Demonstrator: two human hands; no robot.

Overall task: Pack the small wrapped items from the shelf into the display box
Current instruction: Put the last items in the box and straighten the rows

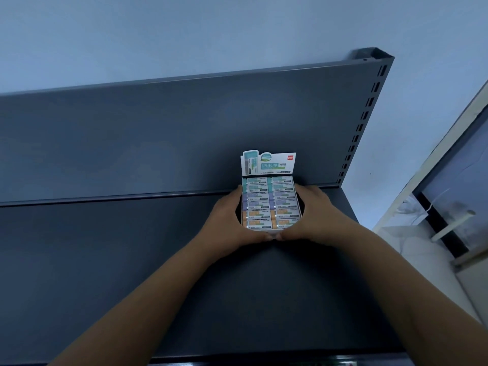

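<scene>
Display box point(274, 165), set on the dark grey shelf point(118, 273) toward its back right, close to the upright back panel point(158, 141). Printed header card raised at the rear, touching that panel or just in front of it; cannot tell which. Filled with small wrapped items point(270, 203) in two columns: green at the back, purple in the middle, orange at the front, labels facing up. Clasped from both sides: left grip point(229, 220) curled round the left wall, fingers along the side and thumb along the front edge; right grip point(314, 215) mirrored on the right wall. Thumb tips touching or almost touching at the middle of the front. Both forearms bare, stretched across the shelf. Slotted upright post point(365, 112) at the right end of the panel. Pale blue wall point(184, 35) behind. White-framed glass pane point(449, 186) off to the right.
</scene>
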